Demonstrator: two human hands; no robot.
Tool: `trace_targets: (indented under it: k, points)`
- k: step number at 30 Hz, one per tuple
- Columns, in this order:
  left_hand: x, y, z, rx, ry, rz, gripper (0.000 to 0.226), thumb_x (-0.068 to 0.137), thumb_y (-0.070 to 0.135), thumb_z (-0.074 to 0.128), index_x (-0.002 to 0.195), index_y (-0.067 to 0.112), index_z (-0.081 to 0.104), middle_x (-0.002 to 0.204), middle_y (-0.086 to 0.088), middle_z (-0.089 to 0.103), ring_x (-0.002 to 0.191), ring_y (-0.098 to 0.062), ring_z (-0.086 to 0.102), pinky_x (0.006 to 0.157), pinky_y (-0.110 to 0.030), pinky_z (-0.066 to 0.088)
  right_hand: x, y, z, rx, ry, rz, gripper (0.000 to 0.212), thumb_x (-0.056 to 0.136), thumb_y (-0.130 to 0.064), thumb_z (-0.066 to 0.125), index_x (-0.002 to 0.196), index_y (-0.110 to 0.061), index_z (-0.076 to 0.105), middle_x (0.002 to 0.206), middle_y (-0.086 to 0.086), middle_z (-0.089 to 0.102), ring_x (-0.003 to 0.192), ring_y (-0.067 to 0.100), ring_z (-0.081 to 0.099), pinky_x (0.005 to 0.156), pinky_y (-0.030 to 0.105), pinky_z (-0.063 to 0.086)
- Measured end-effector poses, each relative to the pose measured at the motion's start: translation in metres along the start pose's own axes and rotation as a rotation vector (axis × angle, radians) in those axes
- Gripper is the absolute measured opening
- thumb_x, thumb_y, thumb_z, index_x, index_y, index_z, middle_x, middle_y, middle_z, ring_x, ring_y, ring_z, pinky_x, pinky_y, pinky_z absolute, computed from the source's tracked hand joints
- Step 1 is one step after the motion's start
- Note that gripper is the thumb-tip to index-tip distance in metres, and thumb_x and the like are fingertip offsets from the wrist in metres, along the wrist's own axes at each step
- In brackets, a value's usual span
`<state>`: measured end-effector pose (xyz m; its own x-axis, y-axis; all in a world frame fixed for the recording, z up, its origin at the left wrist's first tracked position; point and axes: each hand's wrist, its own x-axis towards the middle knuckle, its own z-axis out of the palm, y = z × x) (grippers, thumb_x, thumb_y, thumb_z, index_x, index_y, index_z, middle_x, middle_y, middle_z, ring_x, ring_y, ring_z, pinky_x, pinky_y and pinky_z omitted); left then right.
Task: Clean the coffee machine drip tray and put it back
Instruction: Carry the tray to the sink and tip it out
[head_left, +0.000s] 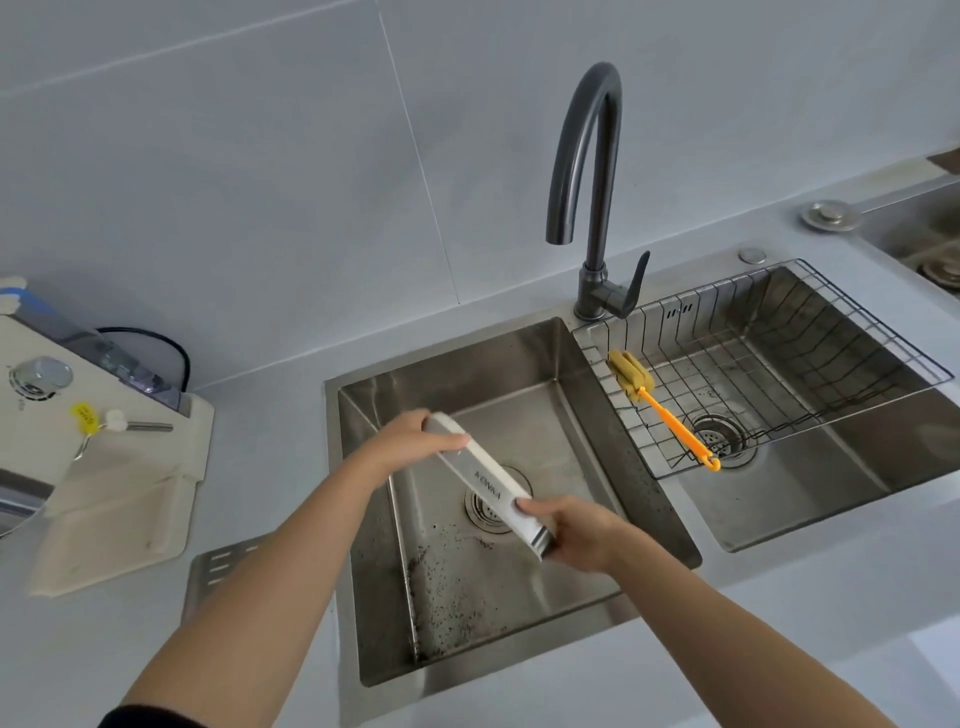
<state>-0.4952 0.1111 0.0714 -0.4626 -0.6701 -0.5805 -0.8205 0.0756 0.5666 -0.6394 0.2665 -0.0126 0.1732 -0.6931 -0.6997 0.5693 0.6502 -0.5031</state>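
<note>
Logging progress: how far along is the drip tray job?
Done: the drip tray is out of the coffee machine; dark specks lie in the left basin. In hand: left hand and right hand hold it tilted over that basin. Left: washing (tap not running, brush in the basket) and refitting.

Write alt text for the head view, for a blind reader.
A left hand and right hand grip the ends of a white tray, tilted over a sink basin dotted with dark specks. A brush lies in a wire rack in the next basin; a coffee machine stands left.
</note>
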Motion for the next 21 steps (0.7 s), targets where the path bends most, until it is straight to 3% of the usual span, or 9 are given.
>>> trace_targets:
  k: [3,6,9,12,15,18,21]
  points:
    - [-0.004,0.01,-0.006,0.007,0.137,0.065,0.077,0.077,0.044,0.064,0.139,0.013,0.032,0.143,-0.005,0.04,0.122,-0.021,0.044,0.098,-0.033,0.036,-0.004,-0.011,-0.002,-0.044,-0.021,-0.079,0.044,0.064,-0.024,0.07,0.102,-0.005,0.062,0.097,0.006,0.067,0.088,0.017,0.062,0.074,0.024,0.05]
    - [-0.011,0.001,-0.001,-0.016,0.031,-0.026,0.058,0.079,0.044,0.062,0.127,0.014,0.048,0.131,-0.005,0.051,0.104,-0.015,0.047,0.087,-0.029,0.035,-0.007,-0.005,-0.002,-0.08,-0.018,0.021,0.044,0.066,-0.024,0.07,0.105,-0.004,0.062,0.094,0.006,0.068,0.082,0.017,0.064,0.067,0.025,0.054]
    - [-0.015,-0.009,0.005,-0.027,-0.043,-0.072,0.038,0.08,0.047,0.06,0.109,0.023,0.055,0.111,0.004,0.054,0.097,-0.012,0.047,0.085,-0.028,0.033,-0.008,0.0,-0.004,-0.098,-0.004,0.064,0.045,0.071,-0.021,0.069,0.11,-0.002,0.06,0.094,0.008,0.069,0.082,0.019,0.065,0.069,0.028,0.055]
    - [-0.014,-0.01,0.001,-0.044,0.003,-0.043,0.041,0.079,0.049,0.059,0.109,0.023,0.049,0.106,0.008,0.051,0.094,-0.009,0.048,0.084,-0.028,0.033,-0.012,-0.01,-0.002,-0.123,0.033,0.013,0.046,0.075,-0.018,0.068,0.115,0.001,0.057,0.099,0.01,0.066,0.086,0.019,0.061,0.077,0.028,0.052]
    - [-0.015,-0.007,-0.003,-0.145,0.038,-0.016,0.048,0.079,0.053,0.057,0.114,0.021,0.048,0.104,0.01,0.054,0.103,-0.013,0.047,0.087,-0.029,0.03,-0.018,-0.025,0.001,-0.276,0.142,-0.096,0.046,0.076,-0.017,0.07,0.112,0.008,0.056,0.096,0.012,0.065,0.083,0.019,0.061,0.071,0.024,0.048]
    - [-0.015,-0.007,-0.006,-0.282,0.059,0.006,0.054,0.082,0.056,0.051,0.122,0.02,0.048,0.119,-0.001,0.056,0.111,-0.017,0.047,0.093,-0.032,0.03,-0.026,-0.038,0.006,-0.573,0.313,-0.263,0.042,0.073,-0.025,0.074,0.104,-0.002,0.056,0.09,0.005,0.06,0.08,0.015,0.055,0.065,0.021,0.041]
    - [-0.014,-0.005,-0.007,-0.466,0.139,-0.015,0.081,0.081,0.057,0.051,0.142,0.012,0.026,0.143,-0.006,0.041,0.132,-0.023,0.036,0.113,-0.043,0.025,-0.029,-0.048,0.014,-0.746,0.39,-0.445,0.059,0.069,-0.028,0.075,0.12,-0.018,0.048,0.104,-0.003,0.06,0.092,0.012,0.057,0.067,0.019,0.043]
